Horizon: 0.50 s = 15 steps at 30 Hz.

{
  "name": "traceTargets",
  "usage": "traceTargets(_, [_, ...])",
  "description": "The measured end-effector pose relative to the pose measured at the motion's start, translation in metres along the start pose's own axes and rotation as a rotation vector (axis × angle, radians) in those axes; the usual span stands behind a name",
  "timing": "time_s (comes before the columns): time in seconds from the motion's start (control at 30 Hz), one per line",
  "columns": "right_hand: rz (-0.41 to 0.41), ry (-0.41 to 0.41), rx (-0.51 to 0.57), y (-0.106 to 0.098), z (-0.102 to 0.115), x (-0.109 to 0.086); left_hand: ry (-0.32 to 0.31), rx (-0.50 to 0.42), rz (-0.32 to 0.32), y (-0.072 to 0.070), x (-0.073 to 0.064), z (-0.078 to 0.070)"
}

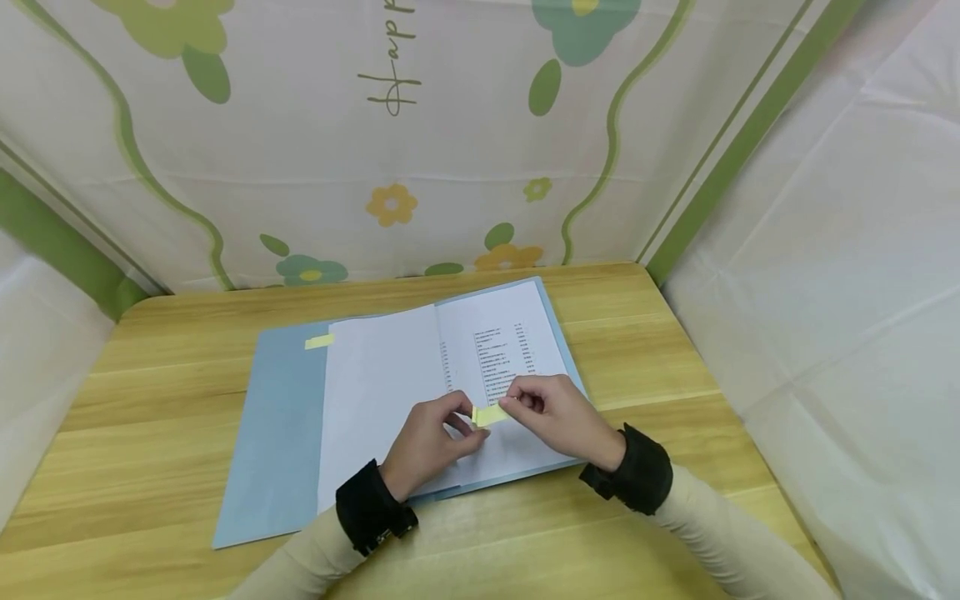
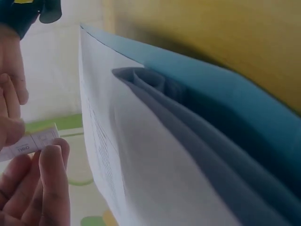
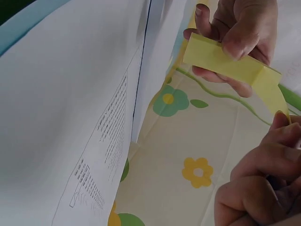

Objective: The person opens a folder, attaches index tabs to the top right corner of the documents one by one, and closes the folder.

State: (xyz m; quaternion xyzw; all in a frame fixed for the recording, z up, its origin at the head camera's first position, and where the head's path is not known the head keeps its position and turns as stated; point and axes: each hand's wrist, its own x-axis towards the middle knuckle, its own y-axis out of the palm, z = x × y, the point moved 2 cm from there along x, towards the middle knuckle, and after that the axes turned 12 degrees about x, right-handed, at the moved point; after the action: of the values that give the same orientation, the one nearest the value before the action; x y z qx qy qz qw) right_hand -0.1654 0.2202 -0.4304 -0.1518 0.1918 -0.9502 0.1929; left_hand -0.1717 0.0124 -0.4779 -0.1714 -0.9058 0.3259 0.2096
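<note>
My left hand grips a small pad of yellow sticky notes between thumb and fingers, above the printed page. With thumb and forefinger, my right hand pinches the end of the top note, which bends up and away from the pad in the right wrist view. Printing shows on the pad's pale underside in the left wrist view. Beneath both hands lies an open light-blue folder with white sheets. Rows of small print run down the right-hand sheet. One yellow sticky note sticks out from the left sheet's edge over the folder cover.
The folder lies on a wood-grain table. A white curtain with flowers hangs along the back edge, and plain white cloth lines the right side. Black straps circle both wrists.
</note>
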Motion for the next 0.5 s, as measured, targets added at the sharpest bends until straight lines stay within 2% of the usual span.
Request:
traceTargets(0.1, [0.009, 0.015, 0.003, -0.0010, 0.0000, -0.0002, 0.025, 0.041, -0.006, -0.0001, -0.0012, 0.0002])
traceTargets(0.33, [0.029, 0.049, 0.012, -0.0026, 0.0033, -0.0017, 0.072, 0.234, -0.037, 0.0008, -0.0004, -0.0018])
traceTargets(0.5, [0.028, 0.044, 0.013, -0.0037, 0.0085, -0.0031, 0.066, 0.248, -0.044, 0.0010, -0.0011, -0.0015])
